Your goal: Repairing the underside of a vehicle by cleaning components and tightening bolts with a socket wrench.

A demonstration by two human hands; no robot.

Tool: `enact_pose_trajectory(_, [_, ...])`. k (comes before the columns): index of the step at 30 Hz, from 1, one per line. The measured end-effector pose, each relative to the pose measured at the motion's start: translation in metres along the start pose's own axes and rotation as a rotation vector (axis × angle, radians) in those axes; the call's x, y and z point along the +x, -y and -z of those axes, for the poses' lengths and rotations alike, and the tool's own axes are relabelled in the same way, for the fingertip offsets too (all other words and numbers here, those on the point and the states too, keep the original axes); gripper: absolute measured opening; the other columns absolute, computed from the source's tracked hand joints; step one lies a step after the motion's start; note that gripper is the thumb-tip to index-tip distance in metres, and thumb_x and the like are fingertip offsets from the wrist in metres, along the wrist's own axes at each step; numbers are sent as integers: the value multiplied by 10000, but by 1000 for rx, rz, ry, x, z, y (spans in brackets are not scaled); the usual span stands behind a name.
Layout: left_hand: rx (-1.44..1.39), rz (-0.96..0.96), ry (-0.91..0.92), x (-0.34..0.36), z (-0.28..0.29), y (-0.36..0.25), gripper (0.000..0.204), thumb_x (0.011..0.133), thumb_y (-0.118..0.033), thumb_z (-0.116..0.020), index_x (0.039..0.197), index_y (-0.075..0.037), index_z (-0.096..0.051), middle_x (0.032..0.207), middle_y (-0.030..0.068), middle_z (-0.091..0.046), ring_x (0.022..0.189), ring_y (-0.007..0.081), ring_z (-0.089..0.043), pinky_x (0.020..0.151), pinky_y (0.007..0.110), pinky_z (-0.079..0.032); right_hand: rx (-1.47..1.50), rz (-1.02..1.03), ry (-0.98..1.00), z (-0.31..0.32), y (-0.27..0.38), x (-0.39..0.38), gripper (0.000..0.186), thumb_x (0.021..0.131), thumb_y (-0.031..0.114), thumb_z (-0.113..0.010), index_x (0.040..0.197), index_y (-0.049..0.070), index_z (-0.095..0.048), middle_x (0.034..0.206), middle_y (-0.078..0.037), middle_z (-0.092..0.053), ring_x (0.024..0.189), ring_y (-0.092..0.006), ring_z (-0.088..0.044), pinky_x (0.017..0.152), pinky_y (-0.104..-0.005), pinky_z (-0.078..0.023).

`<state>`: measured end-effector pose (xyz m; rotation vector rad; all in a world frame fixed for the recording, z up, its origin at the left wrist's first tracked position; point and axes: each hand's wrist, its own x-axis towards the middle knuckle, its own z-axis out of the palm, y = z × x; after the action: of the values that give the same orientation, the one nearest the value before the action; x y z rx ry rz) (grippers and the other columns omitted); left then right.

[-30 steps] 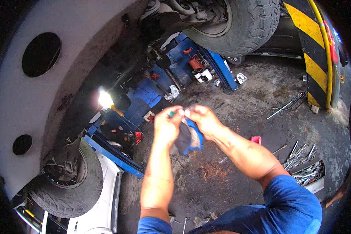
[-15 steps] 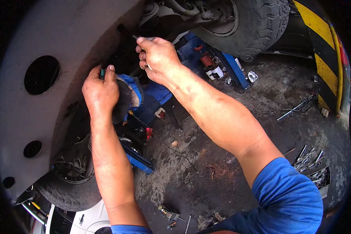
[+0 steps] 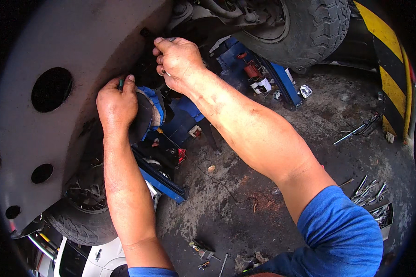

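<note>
Both my arms reach up beneath a raised vehicle, beside a brown-grey metal panel [image 3: 101, 27] with round holes. My left hand [image 3: 117, 104] is closed by the panel's edge, pinching a small green thing [image 3: 121, 84] between thumb and forefinger; the rest of it is hidden. Up and to the right, my right hand [image 3: 179, 59] is closed in a fist. A slim metal tool [image 3: 171, 39] shows a little at its thumb, and its kind cannot be made out. Just right of my left hand is a rounded dark thing with a ragged blue and cream edge [image 3: 156, 108].
A treaded tyre [image 3: 309, 34] hangs at the upper right, another [image 3: 81, 228] at the lower left. Blue lift arms [image 3: 284, 83] stand below. A yellow-and-black striped post [image 3: 393, 87] rises at right. Wrenches [image 3: 369, 189] and a metal tray [image 3: 382, 216] lie on the stained floor.
My right hand has shifted slightly left and up, and less of the slim tool shows past its fingers. My left hand keeps its pinch in nearly the same place.
</note>
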<state>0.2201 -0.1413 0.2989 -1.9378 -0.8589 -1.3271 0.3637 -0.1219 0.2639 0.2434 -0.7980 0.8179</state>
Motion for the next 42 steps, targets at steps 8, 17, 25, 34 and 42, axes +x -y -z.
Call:
enact_pose_trajectory(8, [36,1,10,2,1,-1,314,844,-284,-622,974,-3,-675,901,243,-650,888,376,-637,793,401,-484,53,-27,-10,-10,-3,2,118,908,136,-573,858,49,-513,724,-39,-520,558,-109,-440,483,-266,-359])
enact_pose_trajectory(17, [48,3,23,3,3,-1,318,849,-293,-622,948,5,-674,854,248,-646,856,384,-638,768,404,-484,-244,198,-195,-21,-10,1,191,864,142,-615,832,-46,-628,754,-145,-642,707,-207,-593,659,-355,-463])
enact_pose_trajectory(25, [70,-16,-27,5,-1,-3,318,850,-291,-624,919,15,-672,855,264,-636,851,394,-636,756,409,-486,-394,310,-310,-28,-14,5,198,852,136,-618,815,-58,-609,753,-134,-637,694,-183,-585,635,-344,-463])
enact_pose_trajectory(34, [65,-38,-41,5,-2,-2,332,849,-302,-621,853,27,-660,806,273,-621,810,417,-621,723,431,-479,-530,382,-350,-27,-12,4,228,830,163,-630,798,-61,-602,738,-179,-637,721,-218,-619,660,-362,-479])
enact_pose_trajectory(42, [57,-30,-50,7,-4,2,339,840,-311,-624,822,26,-655,774,270,-613,777,427,-608,705,446,-471,-592,409,-316,-25,-11,8,231,831,157,-620,768,-64,-596,701,-186,-627,690,-251,-627,643,-369,-477])
